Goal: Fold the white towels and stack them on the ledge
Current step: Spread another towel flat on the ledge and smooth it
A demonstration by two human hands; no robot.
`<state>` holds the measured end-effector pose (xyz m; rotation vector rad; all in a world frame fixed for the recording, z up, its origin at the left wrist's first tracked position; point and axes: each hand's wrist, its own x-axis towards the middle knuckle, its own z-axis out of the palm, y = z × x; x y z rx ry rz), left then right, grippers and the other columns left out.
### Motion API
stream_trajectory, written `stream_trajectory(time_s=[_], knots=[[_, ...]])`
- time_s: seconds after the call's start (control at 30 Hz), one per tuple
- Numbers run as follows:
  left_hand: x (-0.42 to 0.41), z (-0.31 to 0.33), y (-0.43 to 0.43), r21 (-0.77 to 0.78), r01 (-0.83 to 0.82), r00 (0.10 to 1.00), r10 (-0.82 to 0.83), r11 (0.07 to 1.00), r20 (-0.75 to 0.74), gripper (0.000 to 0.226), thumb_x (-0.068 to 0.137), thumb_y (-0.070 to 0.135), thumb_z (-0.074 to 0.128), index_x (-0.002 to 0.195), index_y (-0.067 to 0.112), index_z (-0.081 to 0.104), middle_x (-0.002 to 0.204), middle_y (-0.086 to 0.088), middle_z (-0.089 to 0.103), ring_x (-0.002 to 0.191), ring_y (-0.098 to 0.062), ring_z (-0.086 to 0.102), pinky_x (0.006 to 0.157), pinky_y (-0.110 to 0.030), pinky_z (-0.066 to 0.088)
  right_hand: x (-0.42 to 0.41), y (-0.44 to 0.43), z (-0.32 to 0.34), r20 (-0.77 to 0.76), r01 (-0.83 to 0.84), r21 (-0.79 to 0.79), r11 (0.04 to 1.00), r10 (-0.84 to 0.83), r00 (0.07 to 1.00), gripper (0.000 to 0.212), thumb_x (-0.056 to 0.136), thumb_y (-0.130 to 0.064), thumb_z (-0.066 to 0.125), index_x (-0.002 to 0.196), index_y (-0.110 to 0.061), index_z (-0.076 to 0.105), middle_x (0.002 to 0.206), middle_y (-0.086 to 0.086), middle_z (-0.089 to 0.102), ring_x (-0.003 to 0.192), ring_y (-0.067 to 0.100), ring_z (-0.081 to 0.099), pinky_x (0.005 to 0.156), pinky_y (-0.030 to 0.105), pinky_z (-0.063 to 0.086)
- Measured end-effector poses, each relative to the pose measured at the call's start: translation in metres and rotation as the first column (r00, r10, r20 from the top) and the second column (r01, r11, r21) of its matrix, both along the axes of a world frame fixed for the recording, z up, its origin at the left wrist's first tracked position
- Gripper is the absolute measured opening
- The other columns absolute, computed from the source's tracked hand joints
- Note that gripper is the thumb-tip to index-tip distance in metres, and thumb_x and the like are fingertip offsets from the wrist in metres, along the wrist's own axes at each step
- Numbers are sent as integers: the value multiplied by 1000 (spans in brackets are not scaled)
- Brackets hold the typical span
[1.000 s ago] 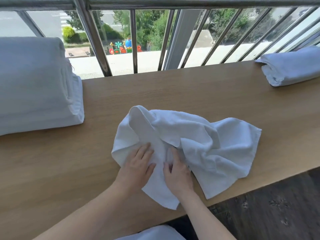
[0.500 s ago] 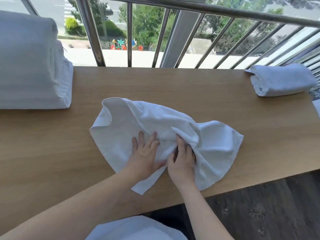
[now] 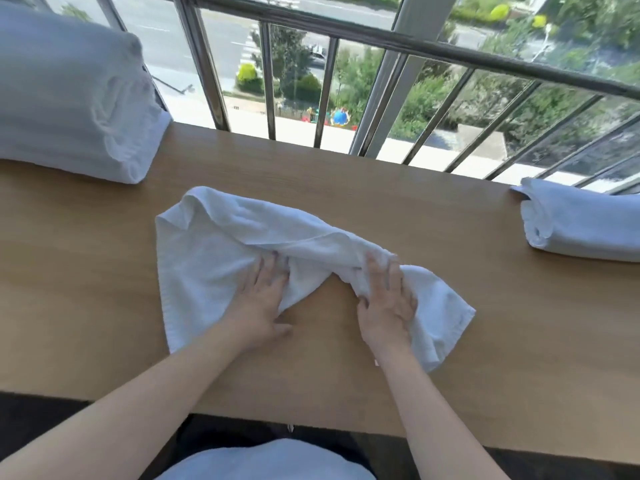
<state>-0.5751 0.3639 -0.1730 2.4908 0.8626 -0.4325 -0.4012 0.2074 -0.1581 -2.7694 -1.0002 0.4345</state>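
Observation:
A crumpled white towel (image 3: 221, 251) lies spread across the middle of the wooden ledge (image 3: 346, 188), with a rolled ridge running from its far left corner to the right. My left hand (image 3: 261, 303) rests flat on the towel's left part, fingertips against the ridge and thumb on bare wood. My right hand (image 3: 386, 301) sits on the towel's right part, fingers over the bunched fold and thumb pinching it from the near side. A tall stack of folded white towels (image 3: 69, 98) stands at the far left. One folded towel (image 3: 581, 223) lies at the far right.
A metal railing (image 3: 325, 91) with upright bars runs along the ledge's far edge, with a window frame post (image 3: 391, 81) behind it. The ledge's near edge is close to my body, with dark floor below. Bare wood shows between my two hands.
My hands have moved apart, the right one dragging the bunched fold rightward, so the towel is stretched wider and wood shows between them. The view has tilted down and shifted left.

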Motion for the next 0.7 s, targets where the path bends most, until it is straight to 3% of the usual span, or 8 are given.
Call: stream_trajectory(time_s=[0.07,0.13,0.2,0.27,0.37,0.47,0.57,0.7], knots=[[18,0,-29,-55,-170,974,176,984,140,100,78,53,76,154,19,20,162,-4,4,148,-29,9,120,-36,17,5,-4,2,-75,15,38,999,-12,997,90,95,-17,54,149,-55,-6,154,4,22,122,32,46,104,44,42],[26,-3,-47,-41,-297,942,300,954,148,82,87,42,71,152,21,25,150,0,25,136,-24,27,113,-31,26,11,-8,5,-170,44,42,998,-37,985,82,96,-21,52,147,-59,1,119,0,50,90,26,57,84,42,52],[24,-8,-48,18,-364,917,355,931,179,56,93,20,59,145,25,38,139,3,41,125,-22,38,101,-27,33,21,-12,8,-331,111,94,989,-74,941,70,94,-20,47,139,-63,16,92,-2,57,72,18,57,63,33,48],[15,-8,-37,34,-373,899,352,927,260,39,90,3,53,125,21,58,124,2,54,114,-23,48,87,-30,40,33,-13,15,-439,184,125,975,-112,891,56,94,-20,43,127,-63,30,82,-1,61,64,14,57,53,24,41],[-11,-7,-9,-10,-387,867,368,922,335,35,84,-10,50,107,11,67,113,-6,62,109,-31,55,81,-38,45,47,-15,23,-441,202,153,967,-116,890,47,92,-18,47,128,-47,43,83,-5,63,68,16,61,55,28,46],[-29,-4,6,39,-462,828,415,886,378,40,76,-12,55,108,10,68,116,-11,64,110,-37,57,92,-45,46,53,-21,27,-408,240,177,954,-151,900,41,91,-23,50,128,-39,48,90,-8,66,79,24,65,68,36,54],[-17,0,-19,123,-350,879,280,929,387,52,73,-1,67,123,14,63,133,-8,56,124,-35,49,101,-46,36,51,-27,30,-444,228,203,952,-118,888,29,94,-32,57,121,-40,54,92,-19,62,83,2,60,60,11,43],[34,7,-73,20,-105,930,91,994,357,54,89,29,67,140,30,50,144,8,45,129,-22,41,104,-33,27,57,-30,38,-536,205,171,964,-84,840,11,88,-45,64,99,-44,61,88,-19,67,84,0,62,62,13,43]])
